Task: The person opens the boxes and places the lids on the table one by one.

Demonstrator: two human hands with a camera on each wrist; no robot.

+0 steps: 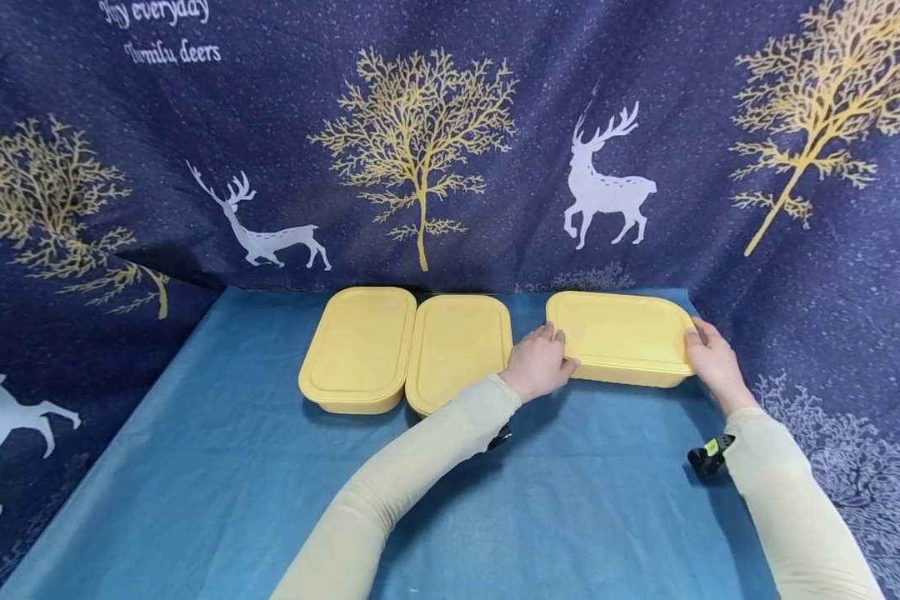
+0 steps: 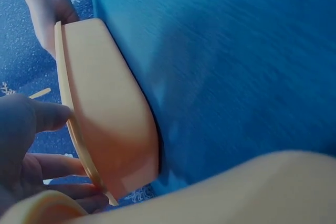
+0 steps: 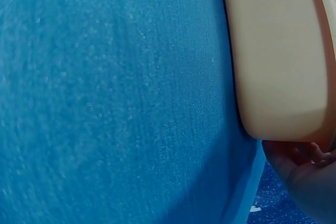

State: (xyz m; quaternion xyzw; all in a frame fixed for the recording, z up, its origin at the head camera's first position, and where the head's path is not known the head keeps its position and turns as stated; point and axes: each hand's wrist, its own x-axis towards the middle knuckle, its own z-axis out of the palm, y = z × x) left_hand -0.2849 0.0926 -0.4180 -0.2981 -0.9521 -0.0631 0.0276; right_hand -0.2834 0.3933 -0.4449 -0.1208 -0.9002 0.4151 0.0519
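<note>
A yellow lidded food container (image 1: pixel 618 329) lies lengthwise at the back right of the table, between both hands. My left hand (image 1: pixel 537 363) grips its left end, and in the left wrist view the thumb and fingers (image 2: pixel 58 116) sit at the lid's rim. At the opposite end my right hand (image 1: pixel 715 365) holds the short side by the lid's edge. From the right wrist, the container wall (image 3: pixel 283 61) shows beside the blue cloth, with the right hand's fingers partly hidden behind the corner.
Two more yellow lidded containers stand side by side, one at the left (image 1: pixel 360 346) and one in the middle (image 1: pixel 461 342), the latter partly covered by the left forearm. A blue cloth (image 1: pixel 217 475) covers the table. Behind hangs a dark curtain (image 1: pixel 487 208) printed with deer and trees.
</note>
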